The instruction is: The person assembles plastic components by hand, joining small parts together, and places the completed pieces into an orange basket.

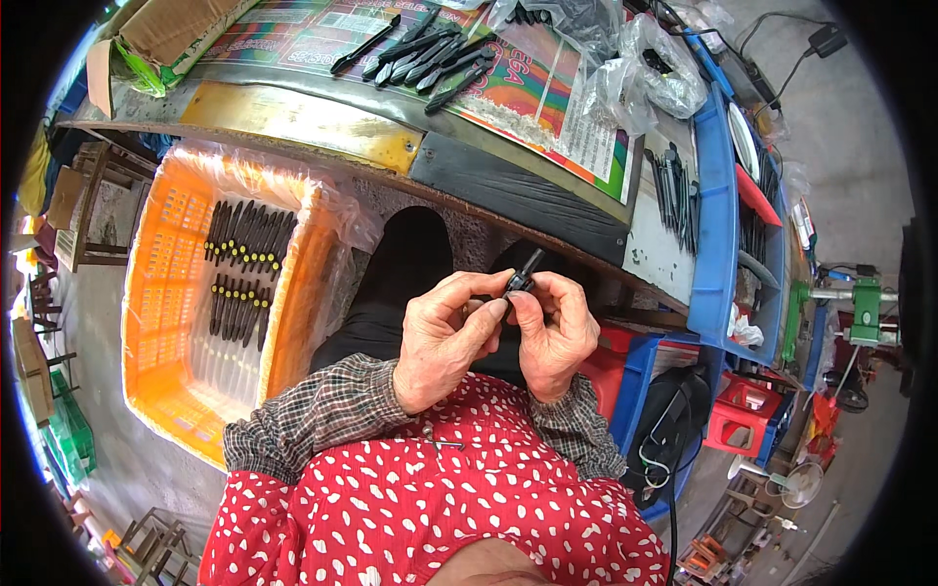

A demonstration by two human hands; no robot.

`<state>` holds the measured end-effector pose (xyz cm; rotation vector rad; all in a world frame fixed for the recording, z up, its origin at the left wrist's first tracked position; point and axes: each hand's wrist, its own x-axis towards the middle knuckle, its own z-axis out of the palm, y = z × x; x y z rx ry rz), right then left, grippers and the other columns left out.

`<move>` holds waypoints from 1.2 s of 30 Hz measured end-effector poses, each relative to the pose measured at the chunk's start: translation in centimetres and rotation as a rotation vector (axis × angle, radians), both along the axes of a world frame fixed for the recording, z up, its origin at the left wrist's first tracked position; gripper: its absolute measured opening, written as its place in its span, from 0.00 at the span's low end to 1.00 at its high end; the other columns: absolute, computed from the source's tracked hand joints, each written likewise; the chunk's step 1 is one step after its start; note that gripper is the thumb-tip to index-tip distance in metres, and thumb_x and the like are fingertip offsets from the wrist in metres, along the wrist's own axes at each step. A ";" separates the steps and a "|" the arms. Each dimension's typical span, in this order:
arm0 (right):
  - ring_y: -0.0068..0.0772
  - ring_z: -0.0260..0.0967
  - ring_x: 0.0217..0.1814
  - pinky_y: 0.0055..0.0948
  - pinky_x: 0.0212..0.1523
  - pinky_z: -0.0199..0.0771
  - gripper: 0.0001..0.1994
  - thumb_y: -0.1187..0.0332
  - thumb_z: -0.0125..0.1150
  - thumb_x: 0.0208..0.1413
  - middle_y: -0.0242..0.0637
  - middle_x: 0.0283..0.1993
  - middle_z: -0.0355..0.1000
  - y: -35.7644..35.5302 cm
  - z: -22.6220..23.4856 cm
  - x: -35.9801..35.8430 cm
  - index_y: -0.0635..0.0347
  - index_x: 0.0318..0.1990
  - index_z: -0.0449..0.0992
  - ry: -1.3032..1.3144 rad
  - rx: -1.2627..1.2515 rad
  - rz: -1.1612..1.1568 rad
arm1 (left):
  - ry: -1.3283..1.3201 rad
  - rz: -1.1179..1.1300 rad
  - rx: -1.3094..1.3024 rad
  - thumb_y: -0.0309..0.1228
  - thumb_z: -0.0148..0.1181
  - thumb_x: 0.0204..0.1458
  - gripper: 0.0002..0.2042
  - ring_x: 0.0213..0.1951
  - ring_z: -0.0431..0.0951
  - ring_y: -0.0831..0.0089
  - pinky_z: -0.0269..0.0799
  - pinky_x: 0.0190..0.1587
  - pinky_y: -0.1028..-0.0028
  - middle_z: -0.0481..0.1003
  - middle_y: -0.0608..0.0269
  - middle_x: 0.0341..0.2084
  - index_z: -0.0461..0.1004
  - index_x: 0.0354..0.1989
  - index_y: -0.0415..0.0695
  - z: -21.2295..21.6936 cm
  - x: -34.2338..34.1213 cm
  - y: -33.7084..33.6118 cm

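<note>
Over my lap, in front of the bench edge, my left hand (445, 337) and my right hand (555, 332) come together with fingers pinched. Between them they hold a small, slim black piece (525, 273), its narrow end pointing up and away. Much of the piece is covered by my fingers and thumbs, so I cannot tell its exact kind. Several long, slender black pieces (430, 61) lie in a loose pile on the bench beyond my hands. More slim black pieces with yellow dots (239, 269) lie in two rows inside the orange basket at my left.
The orange plastic basket (161, 303) stands left of my knees, lined with clear plastic. Printed cardboard (596, 146) covers part of the bench. A blue tray (718, 205) and clear plastic bags (650, 73) are at the right. An opened carton (161, 44) sits far left.
</note>
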<state>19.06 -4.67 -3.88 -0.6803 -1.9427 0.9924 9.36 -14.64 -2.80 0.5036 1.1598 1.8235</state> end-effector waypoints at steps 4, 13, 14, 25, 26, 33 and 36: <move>0.27 0.72 0.23 0.24 0.24 0.71 0.11 0.70 0.69 0.49 0.37 0.27 0.73 0.2 0.3 -0.3 0.65 0.35 0.73 -0.045 0.076 -0.032 | 0.015 0.003 0.014 0.24 0.54 0.58 0.13 0.22 0.69 0.88 0.60 0.21 0.89 0.72 0.69 0.23 0.71 0.52 0.38 -0.1 0.0 0.1; 0.31 0.66 0.17 0.28 0.19 0.64 0.10 0.68 0.64 0.54 0.37 0.20 0.67 1.6 -0.3 -0.7 0.65 0.31 0.71 -0.089 0.372 -0.002 | -0.083 -0.009 0.003 0.21 0.53 0.57 0.12 0.22 0.70 0.88 0.65 0.22 0.87 0.71 0.68 0.29 0.72 0.50 0.35 -0.1 0.0 0.1; 0.29 0.64 0.17 0.27 0.19 0.63 0.11 0.67 0.64 0.54 0.35 0.19 0.66 1.6 -0.4 -0.7 0.65 0.33 0.70 -0.081 0.396 0.000 | -0.080 -0.012 0.008 0.21 0.53 0.57 0.12 0.22 0.70 0.88 0.65 0.22 0.87 0.71 0.68 0.29 0.72 0.50 0.35 -0.1 0.0 0.1; 0.18 0.62 0.28 0.18 0.28 0.65 0.14 0.68 0.65 0.55 0.34 0.34 0.68 0.6 -0.9 -0.7 0.67 0.42 0.69 0.116 0.190 0.066 | -0.039 -0.037 0.036 0.23 0.53 0.59 0.13 0.22 0.69 0.86 0.61 0.20 0.88 0.73 0.67 0.24 0.70 0.52 0.37 -0.1 0.1 -0.2; 0.19 0.64 0.25 0.18 0.24 0.64 0.13 0.70 0.67 0.52 0.35 0.31 0.69 0.7 -0.8 -0.8 0.66 0.41 0.70 0.150 0.194 0.062 | -0.043 -0.031 0.031 0.23 0.53 0.59 0.13 0.22 0.69 0.86 0.61 0.21 0.88 0.73 0.67 0.24 0.70 0.53 0.37 -0.1 0.1 -0.3; 0.24 0.72 0.27 0.20 0.27 0.73 0.15 0.77 0.67 0.48 0.38 0.31 0.72 -0.2 -0.2 0.3 0.67 0.44 0.72 0.127 -0.049 0.117 | -0.061 -0.021 0.034 0.23 0.52 0.59 0.13 0.23 0.70 0.86 0.62 0.21 0.88 0.73 0.66 0.26 0.70 0.53 0.38 0.2 -0.1 -0.3; 0.26 0.75 0.29 0.21 0.30 0.76 0.15 0.79 0.66 0.48 0.40 0.32 0.73 0.0 0.2 0.5 0.68 0.45 0.72 0.078 0.031 0.121 | -0.044 -0.022 0.040 0.24 0.52 0.59 0.13 0.23 0.70 0.86 0.62 0.21 0.88 0.73 0.66 0.26 0.70 0.53 0.38 0.1 0.0 -0.4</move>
